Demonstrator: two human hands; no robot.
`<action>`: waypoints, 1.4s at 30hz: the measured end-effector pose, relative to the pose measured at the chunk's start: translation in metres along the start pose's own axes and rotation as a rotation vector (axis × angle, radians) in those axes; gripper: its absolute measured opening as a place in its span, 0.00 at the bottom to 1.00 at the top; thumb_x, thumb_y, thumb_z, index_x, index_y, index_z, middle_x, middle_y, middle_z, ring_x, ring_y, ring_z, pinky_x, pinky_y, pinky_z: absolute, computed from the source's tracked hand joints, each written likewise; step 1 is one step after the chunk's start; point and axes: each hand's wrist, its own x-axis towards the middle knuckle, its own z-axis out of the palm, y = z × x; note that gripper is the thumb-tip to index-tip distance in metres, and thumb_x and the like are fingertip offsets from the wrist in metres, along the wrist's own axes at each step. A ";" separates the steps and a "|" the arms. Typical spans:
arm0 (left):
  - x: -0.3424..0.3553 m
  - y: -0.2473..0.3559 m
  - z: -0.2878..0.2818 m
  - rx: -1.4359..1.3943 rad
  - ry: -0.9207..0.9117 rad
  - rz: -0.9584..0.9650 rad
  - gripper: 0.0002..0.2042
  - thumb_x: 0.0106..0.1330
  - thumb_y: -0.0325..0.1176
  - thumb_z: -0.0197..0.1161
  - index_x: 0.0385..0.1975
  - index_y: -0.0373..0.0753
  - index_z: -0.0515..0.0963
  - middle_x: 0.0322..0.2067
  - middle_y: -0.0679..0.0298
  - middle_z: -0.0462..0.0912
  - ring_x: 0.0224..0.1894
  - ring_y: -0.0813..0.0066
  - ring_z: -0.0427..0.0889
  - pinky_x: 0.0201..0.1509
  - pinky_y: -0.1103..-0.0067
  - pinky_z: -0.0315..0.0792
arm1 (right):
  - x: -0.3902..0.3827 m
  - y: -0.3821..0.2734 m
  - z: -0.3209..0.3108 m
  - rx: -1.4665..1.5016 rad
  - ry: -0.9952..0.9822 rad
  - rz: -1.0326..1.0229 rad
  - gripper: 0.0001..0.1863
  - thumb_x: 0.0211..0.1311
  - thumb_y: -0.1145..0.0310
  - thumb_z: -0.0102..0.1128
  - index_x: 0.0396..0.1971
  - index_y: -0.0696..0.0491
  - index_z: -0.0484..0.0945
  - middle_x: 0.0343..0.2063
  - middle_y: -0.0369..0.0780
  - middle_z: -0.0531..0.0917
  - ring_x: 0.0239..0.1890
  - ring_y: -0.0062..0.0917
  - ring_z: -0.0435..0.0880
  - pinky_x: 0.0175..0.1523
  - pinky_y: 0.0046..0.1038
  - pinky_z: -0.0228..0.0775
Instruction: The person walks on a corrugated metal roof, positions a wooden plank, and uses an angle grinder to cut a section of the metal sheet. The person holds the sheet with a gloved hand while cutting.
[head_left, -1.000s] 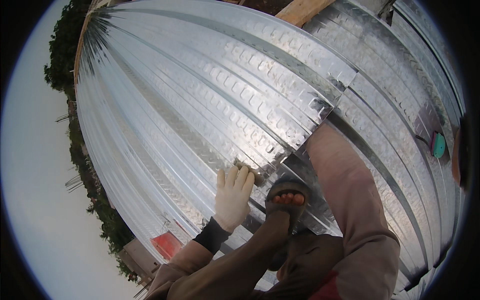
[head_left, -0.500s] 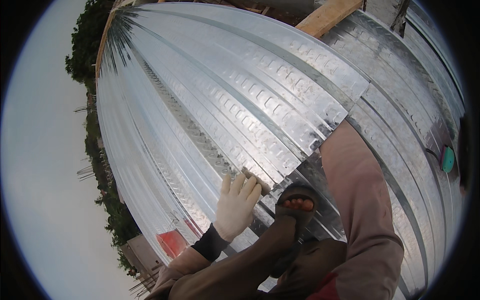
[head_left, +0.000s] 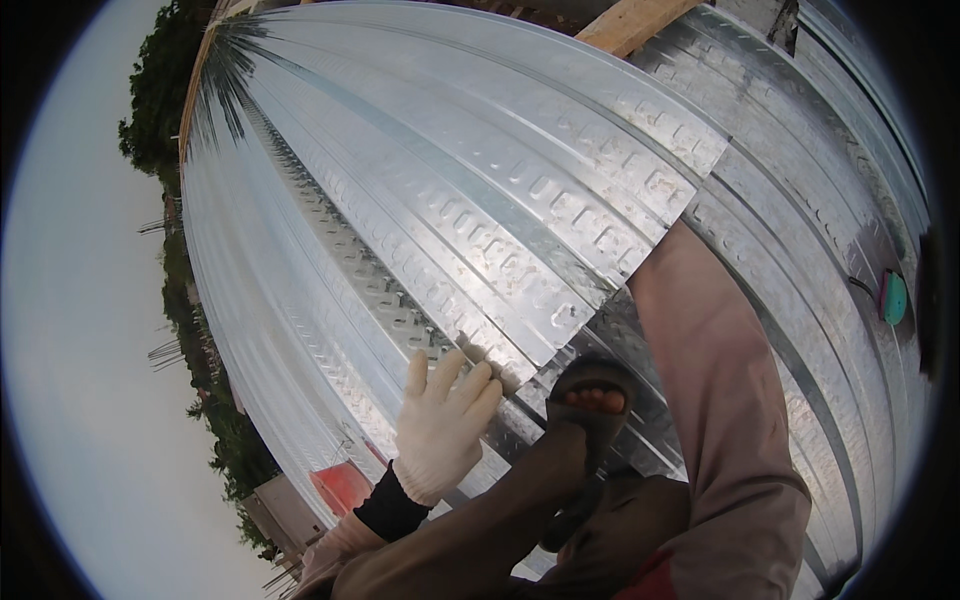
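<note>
A long ribbed sheet of shiny metal decking (head_left: 470,190) stretches away from me over other sheets. My left hand (head_left: 445,425), in a whitish knit glove with a dark cuff, lies at the sheet's near end. Its fingers are stretched out and slightly apart, with the fingertips on the metal by a raised rib. My right arm (head_left: 710,330), in a pinkish-brown sleeve, reaches under the sheet's near edge, which hides the right hand. Between the arms, my sandalled foot (head_left: 595,400) rests on the lower decking.
More decking (head_left: 770,200) lies at the right, with a teal object (head_left: 894,297) on it. A wooden plank (head_left: 635,25) sits at the back. A red piece (head_left: 345,488) is at lower left. Past the left edge are trees (head_left: 160,120) and a building (head_left: 285,515).
My left hand and the sheet's near end have shifted a little leftward and closer to me. The right arm still reaches under the sheet, and the foot stays nearly in place.
</note>
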 end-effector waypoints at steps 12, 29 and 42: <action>-0.003 0.002 -0.023 0.052 0.044 0.014 0.15 0.48 0.25 0.68 0.39 0.41 0.82 0.47 0.65 0.82 0.55 0.57 0.80 0.63 0.49 0.71 | 0.004 -0.011 -0.005 -0.026 0.003 -0.015 0.21 0.82 0.66 0.62 0.69 0.56 0.79 0.64 0.46 0.85 0.67 0.38 0.83 0.71 0.43 0.74; 0.005 0.004 0.007 -0.005 0.045 0.032 0.17 0.53 0.22 0.67 0.45 0.41 0.82 0.50 0.65 0.83 0.59 0.56 0.79 0.67 0.47 0.68 | -0.038 -0.009 -0.009 -0.001 0.035 -0.011 0.21 0.81 0.66 0.64 0.68 0.55 0.80 0.63 0.45 0.86 0.65 0.39 0.84 0.70 0.44 0.74; 0.000 0.006 0.027 -0.012 0.139 0.042 0.18 0.54 0.21 0.65 0.46 0.42 0.82 0.49 0.66 0.82 0.59 0.56 0.78 0.71 0.46 0.66 | -0.203 -0.088 0.035 0.336 -0.038 0.026 0.17 0.78 0.63 0.70 0.58 0.57 0.85 0.49 0.38 0.90 0.52 0.25 0.88 0.58 0.34 0.79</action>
